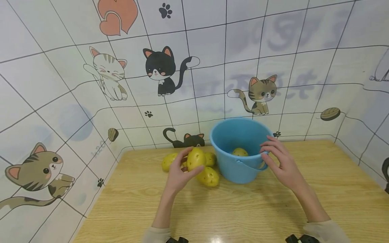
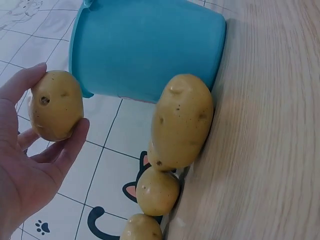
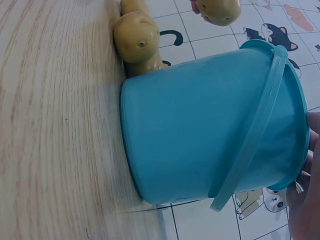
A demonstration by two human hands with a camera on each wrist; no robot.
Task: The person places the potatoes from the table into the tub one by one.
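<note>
Fingers and thumb of the left hand (image 1: 179, 173) curl round a yellow oval potato (image 1: 196, 158), lifted off the light wooden table (image 1: 243, 209), just left of the blue plastic bucket (image 1: 240, 148). Right hand (image 1: 281, 162) rests on the bucket's near right rim, fingers slightly spread and bent over the edge. One small yellow potato (image 1: 240, 152) lies inside the bucket. Three more yellow potatoes sit on the table beside the bucket's left side; the nearest one (image 1: 208, 176) is close against its base. Cat-patterned tiled wall (image 1: 91, 84) behind.
</note>
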